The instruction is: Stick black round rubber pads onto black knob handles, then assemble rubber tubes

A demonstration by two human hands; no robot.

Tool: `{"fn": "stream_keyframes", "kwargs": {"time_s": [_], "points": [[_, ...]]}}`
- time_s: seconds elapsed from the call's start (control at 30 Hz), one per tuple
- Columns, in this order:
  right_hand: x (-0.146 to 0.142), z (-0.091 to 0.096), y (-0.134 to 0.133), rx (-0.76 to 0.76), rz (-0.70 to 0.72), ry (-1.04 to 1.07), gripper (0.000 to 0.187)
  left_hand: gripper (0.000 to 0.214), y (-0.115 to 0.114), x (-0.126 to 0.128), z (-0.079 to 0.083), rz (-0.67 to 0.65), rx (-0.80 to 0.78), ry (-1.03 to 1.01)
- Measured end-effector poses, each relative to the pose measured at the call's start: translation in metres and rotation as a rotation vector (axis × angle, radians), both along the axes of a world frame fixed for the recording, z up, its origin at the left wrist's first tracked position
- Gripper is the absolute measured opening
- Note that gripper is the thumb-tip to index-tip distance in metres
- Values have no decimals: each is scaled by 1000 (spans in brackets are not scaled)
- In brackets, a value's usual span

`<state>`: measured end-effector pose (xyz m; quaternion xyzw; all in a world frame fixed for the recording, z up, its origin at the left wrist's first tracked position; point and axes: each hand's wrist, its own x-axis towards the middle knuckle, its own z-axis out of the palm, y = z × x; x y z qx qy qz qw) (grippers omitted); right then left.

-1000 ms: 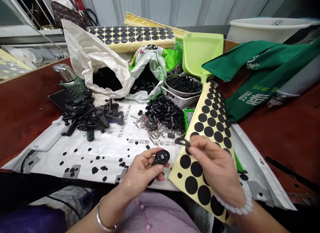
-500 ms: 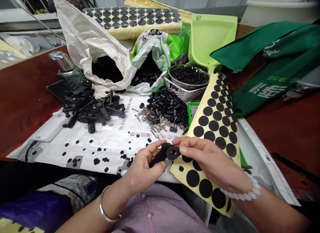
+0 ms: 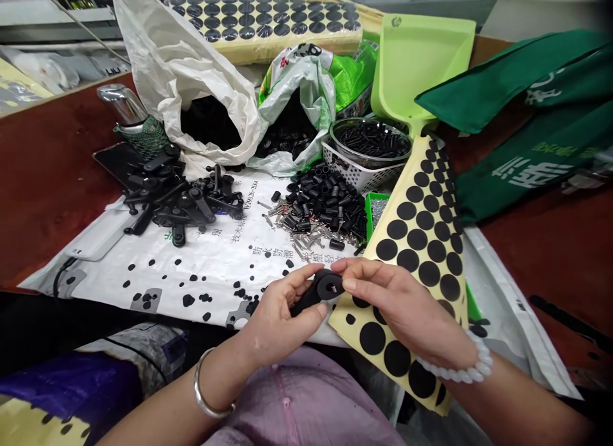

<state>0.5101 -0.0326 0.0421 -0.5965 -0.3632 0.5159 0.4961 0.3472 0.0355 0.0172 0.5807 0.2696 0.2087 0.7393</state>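
Matt black plastic part (image 3: 318, 291), glossy yellow paper sticker sheet (image 3: 421, 241), shiny metal bracelet (image 3: 204, 395).

small assembly workshop: heaps of black plastic parts (image 3: 179, 200), screws (image 3: 299, 232), sticker sheets (image 3: 421, 229).

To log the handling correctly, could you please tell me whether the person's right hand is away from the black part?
No, the right hand touches the round end of the black part with its fingertips, while the left hand grips it from the other side.
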Motion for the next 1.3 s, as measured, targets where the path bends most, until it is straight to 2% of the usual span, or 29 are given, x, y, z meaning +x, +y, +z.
{"fn": "stream_keyframes", "kwargs": {"time_s": [0.53, 0.87, 1.13, 1.3], "points": [[-4, -8, 2, -19, -53, -97, 23, 42, 0, 3, -9, 73, 75, 43], [-7, -10, 7, -12, -73, -152, 24, 45, 0, 2, -16, 95, 90, 92], [-8, -19, 7, 54, -73, -271, 20, 43, 2, 0, -19, 104, 66, 149], [-13, -24, 9, 130, -110, -335, 14, 42, 2, 0, -20, 122, 32, 110]]}}
